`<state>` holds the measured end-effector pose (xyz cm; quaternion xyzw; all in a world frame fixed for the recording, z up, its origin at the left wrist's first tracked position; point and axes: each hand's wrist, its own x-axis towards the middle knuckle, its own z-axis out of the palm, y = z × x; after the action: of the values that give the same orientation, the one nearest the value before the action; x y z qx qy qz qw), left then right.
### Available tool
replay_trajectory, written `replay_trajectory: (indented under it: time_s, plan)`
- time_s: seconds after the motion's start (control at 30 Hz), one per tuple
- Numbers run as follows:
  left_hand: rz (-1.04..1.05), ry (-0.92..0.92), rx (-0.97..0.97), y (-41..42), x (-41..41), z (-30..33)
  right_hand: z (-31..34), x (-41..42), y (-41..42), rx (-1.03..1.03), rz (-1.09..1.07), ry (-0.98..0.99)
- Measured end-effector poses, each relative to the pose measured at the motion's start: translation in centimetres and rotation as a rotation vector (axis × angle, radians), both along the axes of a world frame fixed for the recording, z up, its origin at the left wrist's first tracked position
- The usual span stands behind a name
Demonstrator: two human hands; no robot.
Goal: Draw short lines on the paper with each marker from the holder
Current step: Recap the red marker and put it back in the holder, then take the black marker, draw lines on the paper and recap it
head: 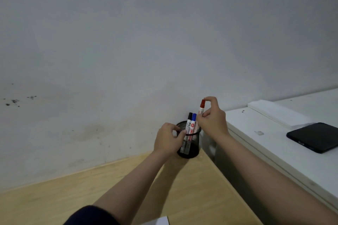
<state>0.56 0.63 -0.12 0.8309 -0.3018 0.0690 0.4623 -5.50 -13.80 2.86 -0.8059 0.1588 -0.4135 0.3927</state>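
A black mesh holder stands on the wooden table near the wall. My left hand grips its left side and rim. Inside it stand a black-capped marker and a blue-capped marker, both upright. My right hand pinches a red-capped marker by its cap and upper body, and this marker sits higher than the other two, its lower end hidden behind my fingers and the holder's rim. A white corner of paper shows at the bottom edge.
The wooden table runs against a grey, stained wall. To the right stands a higher white cabinet with a black phone and a flat white stack on it.
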Motion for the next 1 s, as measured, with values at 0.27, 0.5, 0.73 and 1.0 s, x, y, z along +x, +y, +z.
replay_trajectory:
  time_s: [0.27, 0.5, 0.73, 1.0]
  plan:
    - [0.033, 0.055, -0.088, -0.5, 0.6, -0.8, -2.7, 1.8, -1.3, -0.181, -0.104, 0.050]
    - [0.042, 0.068, -0.109, -0.6, 0.3, -0.9, -1.8, 4.0, -0.9, -0.579, -0.200, 0.191]
    - [0.039, 0.072, -0.113, -0.5, 0.2, -0.9, -1.9, 4.7, -1.3, -0.574, -0.210, 0.235]
    - [0.025, 0.119, -0.035, 0.1, -0.7, 0.0, -0.6, 2.2, 1.3, -0.392, 0.013, -0.054]
